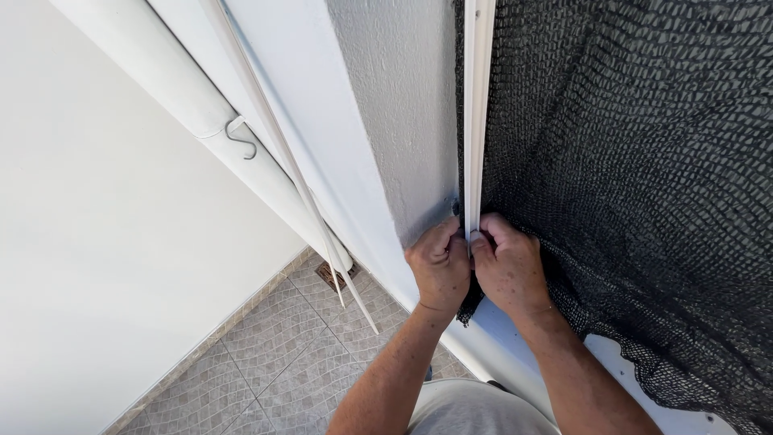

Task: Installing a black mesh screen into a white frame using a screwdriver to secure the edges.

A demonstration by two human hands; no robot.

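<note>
A narrow white strip (477,105) runs straight down the wall corner, along the edge of a black woven mesh (636,185). My left hand (440,264) and my right hand (509,264) meet at the strip's lower end, both with fingers closed and thumbs pressing it. The left hand is on the grey wall side, the right hand on the mesh side. The mesh edge passes under my fingers and hangs below them. The strip's bottom tip is hidden by my thumbs.
A white drain pipe (201,121) with a metal S-hook (241,138) slants down to a floor drain (336,275). Two thin white rods (322,234) lean beside it. Grey textured wall (398,113), white wall at left, tiled floor (282,354) below, white ledge (620,362).
</note>
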